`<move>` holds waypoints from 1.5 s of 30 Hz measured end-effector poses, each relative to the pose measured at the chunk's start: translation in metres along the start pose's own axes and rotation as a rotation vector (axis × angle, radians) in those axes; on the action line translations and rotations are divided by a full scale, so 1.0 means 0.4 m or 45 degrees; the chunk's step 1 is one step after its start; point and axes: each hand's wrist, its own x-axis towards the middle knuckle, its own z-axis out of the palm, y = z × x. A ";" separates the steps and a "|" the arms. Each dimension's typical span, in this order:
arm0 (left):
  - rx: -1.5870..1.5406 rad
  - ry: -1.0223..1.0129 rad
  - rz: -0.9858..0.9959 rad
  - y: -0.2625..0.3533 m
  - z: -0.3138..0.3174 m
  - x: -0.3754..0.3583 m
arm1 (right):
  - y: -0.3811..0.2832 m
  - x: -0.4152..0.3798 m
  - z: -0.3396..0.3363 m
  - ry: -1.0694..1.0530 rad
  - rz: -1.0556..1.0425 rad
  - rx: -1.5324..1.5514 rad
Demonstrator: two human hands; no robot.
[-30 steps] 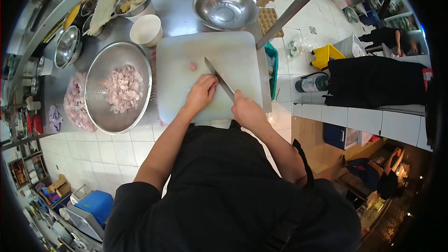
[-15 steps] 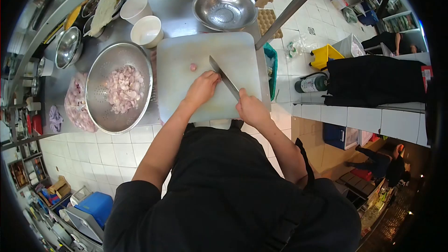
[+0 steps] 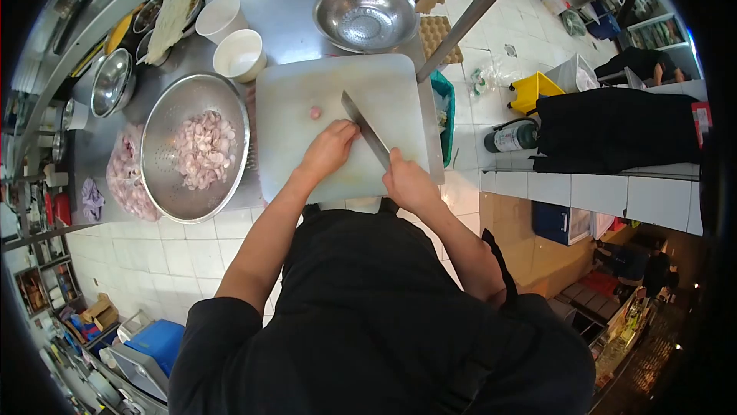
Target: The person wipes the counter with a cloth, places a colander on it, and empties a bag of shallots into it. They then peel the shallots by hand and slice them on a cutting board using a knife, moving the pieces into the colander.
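Over the white cutting board (image 3: 292, 138), my right hand (image 3: 411, 178) is wrapped round the handle of a knife (image 3: 366, 131), its blade slanting up and left. My left hand (image 3: 330, 148) rests on the board, fingers pressed together against the blade's left side; whatever they hold is hidden. One small pink piece (image 3: 315, 112) lies on the board above my left hand. To the left, a perforated metal colander (image 3: 163, 158) holds many pale pink pieces (image 3: 206, 146). A plastic bag of similar pink pieces (image 3: 127, 173) sits beside the colander.
Behind the board are two white tubs (image 3: 239, 56) and a metal bowl (image 3: 365, 16). Several metal bowls (image 3: 112, 83) stand at the left. A metal post (image 3: 468, 19) rises at the right, near a green bin (image 3: 443, 115). Other people are farther off to the right.
The whole view has shifted slightly. Both hands and the knife keep nearly the same pose at the board. A distant person at the lower right has changed posture.
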 end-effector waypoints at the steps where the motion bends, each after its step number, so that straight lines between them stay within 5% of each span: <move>1: 0.000 -0.007 -0.003 0.000 -0.002 -0.006 | -0.008 -0.010 -0.002 0.001 0.013 0.020; 19: -0.059 0.019 -0.062 0.021 -0.007 0.015 | 0.059 0.015 -0.007 -0.056 -0.025 0.150; 24: 0.089 -0.272 -0.218 0.009 -0.007 0.086 | 0.081 0.013 0.012 0.009 -0.023 0.239; 27: -0.203 -0.024 -0.335 0.005 -0.006 0.067 | 0.069 0.008 0.005 0.045 -0.029 0.112; 33: 0.081 0.017 0.026 -0.007 -0.008 -0.010 | 0.009 -0.031 -0.007 0.062 -0.065 -0.141; 45: 0.125 0.094 0.119 -0.032 0.011 -0.015 | 0.025 -0.020 0.001 0.062 -0.132 -0.173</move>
